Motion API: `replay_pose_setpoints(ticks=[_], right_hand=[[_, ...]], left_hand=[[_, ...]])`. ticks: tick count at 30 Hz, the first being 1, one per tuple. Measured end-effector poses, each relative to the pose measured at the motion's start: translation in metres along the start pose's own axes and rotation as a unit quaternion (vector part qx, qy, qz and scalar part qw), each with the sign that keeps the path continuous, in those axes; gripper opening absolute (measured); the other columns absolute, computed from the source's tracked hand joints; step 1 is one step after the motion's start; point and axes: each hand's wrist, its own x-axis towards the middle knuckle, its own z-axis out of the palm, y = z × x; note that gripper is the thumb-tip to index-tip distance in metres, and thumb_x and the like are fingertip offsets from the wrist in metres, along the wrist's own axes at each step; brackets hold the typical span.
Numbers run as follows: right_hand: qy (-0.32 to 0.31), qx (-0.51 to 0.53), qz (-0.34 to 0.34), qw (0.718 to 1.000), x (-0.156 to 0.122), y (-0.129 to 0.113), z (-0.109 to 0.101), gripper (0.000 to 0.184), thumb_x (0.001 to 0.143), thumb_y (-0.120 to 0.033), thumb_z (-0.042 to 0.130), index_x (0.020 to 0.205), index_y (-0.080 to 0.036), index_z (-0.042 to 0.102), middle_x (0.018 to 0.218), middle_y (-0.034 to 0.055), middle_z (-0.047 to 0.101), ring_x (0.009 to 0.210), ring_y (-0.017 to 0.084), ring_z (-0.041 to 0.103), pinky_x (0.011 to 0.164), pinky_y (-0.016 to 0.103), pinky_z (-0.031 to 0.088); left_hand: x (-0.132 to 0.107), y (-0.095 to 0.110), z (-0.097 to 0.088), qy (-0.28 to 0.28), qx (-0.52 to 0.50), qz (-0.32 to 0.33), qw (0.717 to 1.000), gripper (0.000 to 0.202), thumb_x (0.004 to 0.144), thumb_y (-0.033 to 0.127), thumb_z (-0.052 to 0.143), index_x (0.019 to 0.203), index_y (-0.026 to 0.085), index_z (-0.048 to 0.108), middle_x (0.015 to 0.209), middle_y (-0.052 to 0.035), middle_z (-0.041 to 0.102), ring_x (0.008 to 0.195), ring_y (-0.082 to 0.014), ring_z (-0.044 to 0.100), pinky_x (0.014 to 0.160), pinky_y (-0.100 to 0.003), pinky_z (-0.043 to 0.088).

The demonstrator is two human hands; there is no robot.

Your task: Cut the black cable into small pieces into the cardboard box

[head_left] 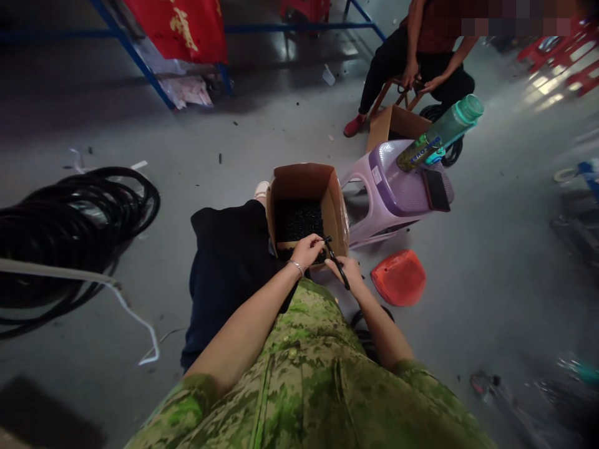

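Observation:
My left hand [306,251], with a bracelet at its wrist, is above the near edge of an open cardboard box [336,206]. Its fingers are pinched together at the upper end of a black tube-like strip [333,254]. To the right, my right hand [350,273] is closed around the lower part of this strip, which curves down past the thumb. Whether the strip's upper end is a separate small piece is too small to tell. Many small black pieces [299,219] fill the bottom of the box, partly hidden by my left hand.
A purple stool [388,178] carries a green bottle [440,134] and a dark flat case [437,190]. An orange-red bag [399,277] lies on the floor. Black hose coils [84,218] are at left. Another person [421,68] sits beyond, beside a second box [381,128].

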Motion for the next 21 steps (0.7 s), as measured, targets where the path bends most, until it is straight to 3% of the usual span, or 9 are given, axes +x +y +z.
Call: replay_pose_setpoints(ticks=[8, 14, 18, 21], right_hand=[[0.06, 0.049, 0.036, 0.996, -0.013, 0.001, 0.029, 0.065, 0.077, -0.078, 0.043, 0.054, -0.018, 0.053, 0.05, -0.0003, 0.047, 0.051, 0.011, 0.041, 0.049, 0.022, 0.029], [0.079, 0.047, 0.061, 0.994, -0.003, -0.004, 0.022, 0.064, 0.078, -0.078, 0.043, 0.054, -0.019, 0.055, 0.044, 0.0008, 0.049, 0.051, 0.014, 0.047, 0.05, 0.022, 0.033], [0.069, 0.036, 0.063, 0.995, -0.002, -0.008, 0.019, 0.063, 0.079, -0.076, 0.045, 0.054, -0.02, 0.055, 0.044, 0.001, 0.051, 0.051, 0.014, 0.049, 0.051, 0.023, 0.035], [0.055, 0.035, 0.067, 0.996, -0.004, -0.012, 0.021, 0.061, 0.079, -0.075, 0.046, 0.054, -0.02, 0.053, 0.044, 0.0013, 0.052, 0.05, 0.015, 0.052, 0.05, 0.023, 0.036]], left_hand=[[-0.002, 0.004, 0.002, 0.016, -0.053, -0.087, 0.995, 0.015, 0.075, 0.028, 0.065, 0.075, 0.016, 0.056, 0.058, 0.0039, 0.058, 0.04, -0.0051, 0.042, 0.043, -0.019, 0.031], [-0.004, 0.004, 0.003, 0.001, -0.067, -0.092, 0.994, 0.021, 0.078, 0.032, 0.066, 0.071, 0.015, 0.055, 0.053, 0.0041, 0.054, 0.042, -0.0051, 0.045, 0.044, -0.018, 0.035], [-0.003, 0.001, 0.004, 0.053, -0.092, -0.088, 0.99, 0.024, 0.081, 0.035, 0.063, 0.095, 0.015, 0.062, 0.05, 0.0085, 0.044, 0.039, -0.0053, 0.037, 0.042, -0.018, 0.031], [-0.001, -0.003, 0.004, 0.088, -0.06, -0.066, 0.992, 0.024, 0.081, 0.034, 0.061, 0.096, 0.016, 0.065, 0.054, 0.0061, 0.049, 0.045, -0.0072, 0.043, 0.047, -0.02, 0.036]])
